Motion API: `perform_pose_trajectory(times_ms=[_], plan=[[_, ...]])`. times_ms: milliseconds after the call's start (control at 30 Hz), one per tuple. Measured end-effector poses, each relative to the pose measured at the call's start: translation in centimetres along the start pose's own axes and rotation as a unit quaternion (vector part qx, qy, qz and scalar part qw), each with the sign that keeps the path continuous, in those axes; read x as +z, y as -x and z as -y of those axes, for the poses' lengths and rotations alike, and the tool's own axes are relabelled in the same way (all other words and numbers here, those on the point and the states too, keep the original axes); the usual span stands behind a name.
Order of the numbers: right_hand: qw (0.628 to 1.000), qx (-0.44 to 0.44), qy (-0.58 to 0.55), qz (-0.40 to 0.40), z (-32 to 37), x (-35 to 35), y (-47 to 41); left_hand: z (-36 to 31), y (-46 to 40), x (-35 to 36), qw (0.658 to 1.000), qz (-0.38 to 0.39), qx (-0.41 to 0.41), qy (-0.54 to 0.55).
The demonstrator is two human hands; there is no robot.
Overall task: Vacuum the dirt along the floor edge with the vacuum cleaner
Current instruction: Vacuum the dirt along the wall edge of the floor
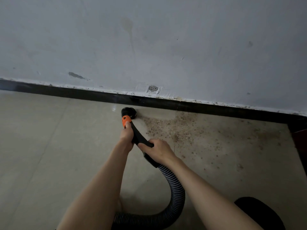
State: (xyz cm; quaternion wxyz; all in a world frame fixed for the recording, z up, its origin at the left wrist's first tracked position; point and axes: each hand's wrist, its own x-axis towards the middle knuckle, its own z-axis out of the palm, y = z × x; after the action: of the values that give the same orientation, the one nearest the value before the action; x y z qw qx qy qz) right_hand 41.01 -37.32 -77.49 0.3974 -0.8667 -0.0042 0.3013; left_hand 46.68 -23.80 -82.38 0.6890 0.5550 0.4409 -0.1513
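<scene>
Ribbed hose (174, 193), looping from the floor's near edge up to a black wand. Right hand (159, 151) wrapped around the wand's rear grip to steer; left hand (127, 134) clasping it near the orange collar (126, 121), pressing down. Round nozzle (129, 112) on the floor (49, 138) just beside the black skirting (166, 103) at the far edge, dirt (179, 128) spread to its right.

One wide-angle view from the person's head looks forward and down, close over both forearms. It faces the wall (149, 39) and the dark skirting (66, 92) running slantwise across the frame, with the tiled floor (41, 138) filling the lower half.
</scene>
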Motion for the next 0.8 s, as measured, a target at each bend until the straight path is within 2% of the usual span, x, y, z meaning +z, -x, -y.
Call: perform_pose_trajectory(times_ms=[167, 400, 800], plan=[[1.0, 0.015, 0.012, -0.011, -0.6, 0.6, 0.8, 0.6, 0.6, 0.3, 1.0, 0.006, -0.008, -0.027], [0.998, 0.044, -0.029, -0.02, -4.0, 0.8, 3.4, 2.9, 2.8, 2.1, 0.996, 0.02, -0.023, -0.082], [0.989, 0.09, -0.073, -0.09, -8.9, -0.1, 6.8, 5.4, 5.9, 7.2, 0.981, 0.09, -0.02, -0.173]])
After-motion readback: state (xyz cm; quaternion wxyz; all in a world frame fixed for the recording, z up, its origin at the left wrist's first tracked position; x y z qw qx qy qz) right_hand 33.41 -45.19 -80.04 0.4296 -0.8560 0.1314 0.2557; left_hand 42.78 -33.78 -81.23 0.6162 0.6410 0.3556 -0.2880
